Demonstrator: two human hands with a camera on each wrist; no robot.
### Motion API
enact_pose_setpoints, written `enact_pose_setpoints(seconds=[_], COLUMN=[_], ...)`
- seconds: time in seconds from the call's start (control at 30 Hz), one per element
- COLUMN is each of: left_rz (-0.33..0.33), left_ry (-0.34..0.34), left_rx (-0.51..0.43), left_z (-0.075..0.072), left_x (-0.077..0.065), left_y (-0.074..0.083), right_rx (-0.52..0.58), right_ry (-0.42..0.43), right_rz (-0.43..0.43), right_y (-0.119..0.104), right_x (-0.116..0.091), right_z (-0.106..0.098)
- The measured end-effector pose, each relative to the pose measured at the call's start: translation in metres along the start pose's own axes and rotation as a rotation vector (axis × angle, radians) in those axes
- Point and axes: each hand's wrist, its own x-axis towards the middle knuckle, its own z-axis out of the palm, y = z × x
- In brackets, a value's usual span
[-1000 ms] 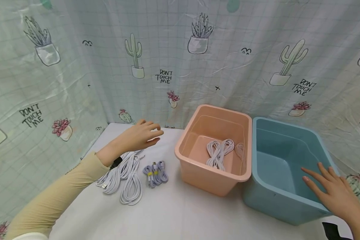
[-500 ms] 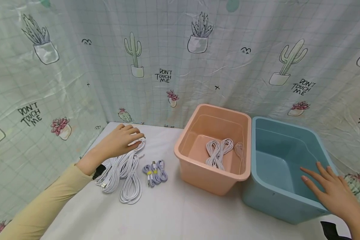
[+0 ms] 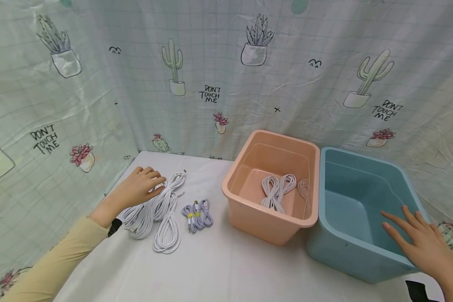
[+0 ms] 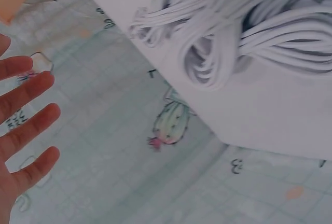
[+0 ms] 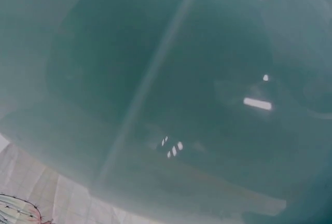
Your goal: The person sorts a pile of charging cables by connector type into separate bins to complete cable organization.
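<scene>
My left hand (image 3: 141, 188) hovers over a pile of coiled white cables (image 3: 166, 205) on the left of the table, holding nothing. In the left wrist view its fingers (image 4: 31, 92) are spread and apart from the white coils (image 4: 218, 32). The hand hides part of the pile in the head view. Over the near right rim of a blue bin (image 3: 347, 239) lies my right hand (image 3: 423, 241), its fingers extended into the bin. Only the bin's bluish-green wall (image 5: 171, 89) fills most of the right wrist view; the hand is not visible there.
A peach bin (image 3: 266, 214) beside the blue one holds a bundled white cable (image 3: 276, 191). Several small lavender cables (image 3: 198, 216), some with yellow ties, lie between the pile and the peach bin. A cactus-print curtain (image 3: 226, 63) hangs behind the white table (image 3: 211, 268).
My left hand has moved left and down from beyond the pile to above the white cables. My right hand has stayed on the blue bin's rim.
</scene>
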Motion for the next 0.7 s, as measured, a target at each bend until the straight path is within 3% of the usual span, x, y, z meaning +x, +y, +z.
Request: enact_pose_setpoints(seconds=[0.53,0.7], left_rz=[-0.018,-0.035], left_ry=[0.022,-0.021], left_rx=[0.057,0.068], left_z=[0.040,0.051], left_x=[-0.038,-0.048], left_y=[-0.017,-0.020], right_rx=[0.001,0.003], right_ry=[0.005,0.012], right_rz=[0.005,0.005], right_y=[0.005,0.004], right_x=[-0.001,-0.001], right_z=[0.003,0.004])
